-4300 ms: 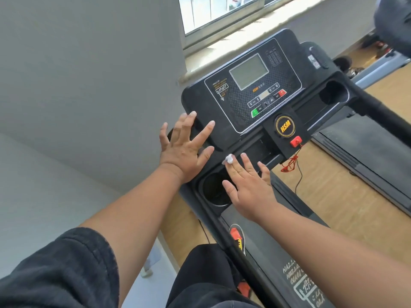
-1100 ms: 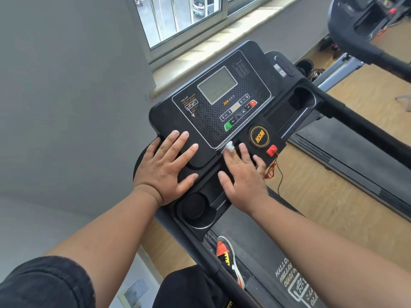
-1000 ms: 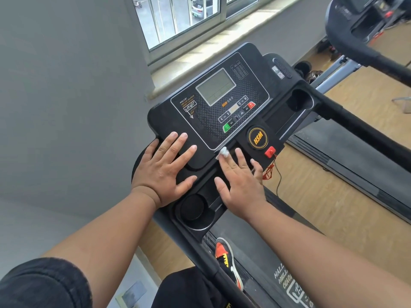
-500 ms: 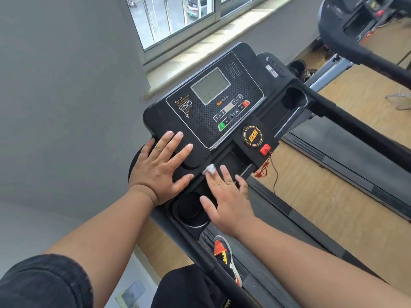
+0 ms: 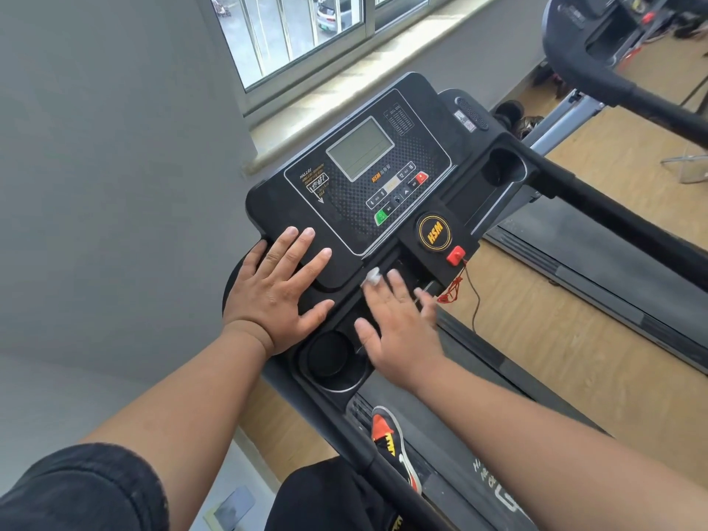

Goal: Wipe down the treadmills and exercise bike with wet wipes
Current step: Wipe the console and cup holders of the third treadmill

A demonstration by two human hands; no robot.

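- The right hand (image 5: 398,331) lies flat with fingers spread and straight, slightly blurred, pressing a small white wad of wet wipe (image 5: 372,277) under its fingertips onto the treadmill console (image 5: 344,212), just below the panel's edge; the left hand (image 5: 276,297) rests open, fingers splayed, on the console's smooth black left corner
- Beside both wrists, a round black cup holder (image 5: 329,358) holds nothing visible
- Farther on: a grey rectangular screen (image 5: 360,147), a dotted matte panel, a red safety key (image 5: 456,256) with cord; a second cup holder (image 5: 502,166) at the far right

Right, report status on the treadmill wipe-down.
Left hand flat on treadmill console, open. Right hand flat, pressing white wipe under fingertips on lower tray. Red safety cord beside right fingers.
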